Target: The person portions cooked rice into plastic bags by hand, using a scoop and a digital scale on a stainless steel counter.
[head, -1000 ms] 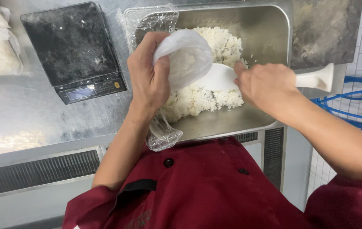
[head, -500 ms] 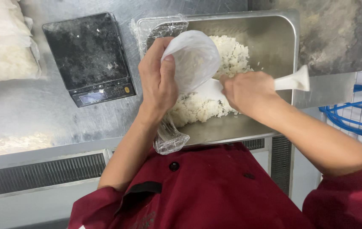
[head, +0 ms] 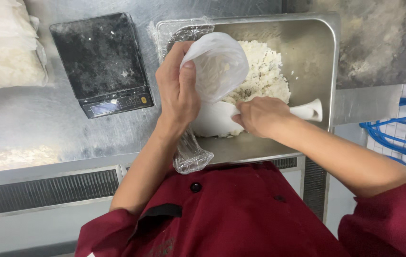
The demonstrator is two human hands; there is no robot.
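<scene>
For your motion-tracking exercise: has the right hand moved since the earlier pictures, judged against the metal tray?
Yes. The right hand with the white scoop has shifted left and toward the tray's near edge; before, it sat by the right rim, level with the rice.

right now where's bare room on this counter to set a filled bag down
Bare steel lies between the scale and the tray, though narrow, and in front of the scale toward the counter edge. The tray's right half is bare too. Crowded: the left hand with the bag, the right hand on the scoop, and the rice.
</scene>
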